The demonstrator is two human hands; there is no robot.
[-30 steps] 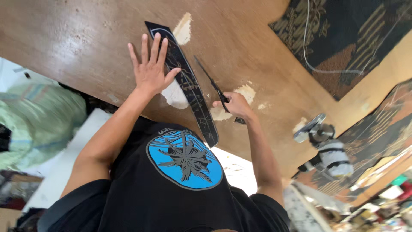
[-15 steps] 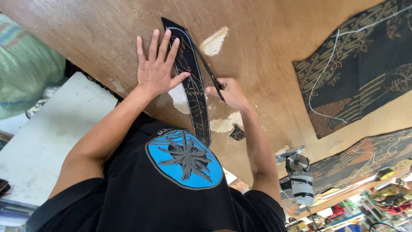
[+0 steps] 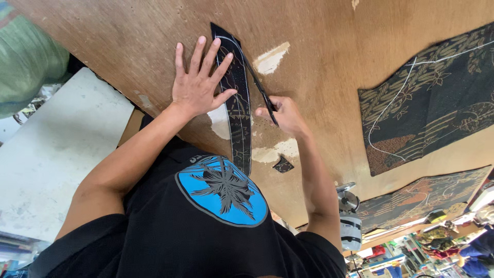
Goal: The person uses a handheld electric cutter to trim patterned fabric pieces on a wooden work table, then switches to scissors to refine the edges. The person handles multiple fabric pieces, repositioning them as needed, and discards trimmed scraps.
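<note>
Here the left hand (image 3: 198, 87) lies flat, fingers spread wide, pressing a long dark patterned fabric strip (image 3: 237, 110) onto the brown wooden surface (image 3: 128, 46). The right hand (image 3: 285, 116) grips black scissors (image 3: 260, 87), blades running along the strip's right edge near its top end. A small dark fabric offcut (image 3: 283, 164) sits just below the right hand. Larger patterned cloth pieces (image 3: 432, 98) lie well apart on the right. A white bottle-like tool (image 3: 350, 226) stands by the elbow.
</note>
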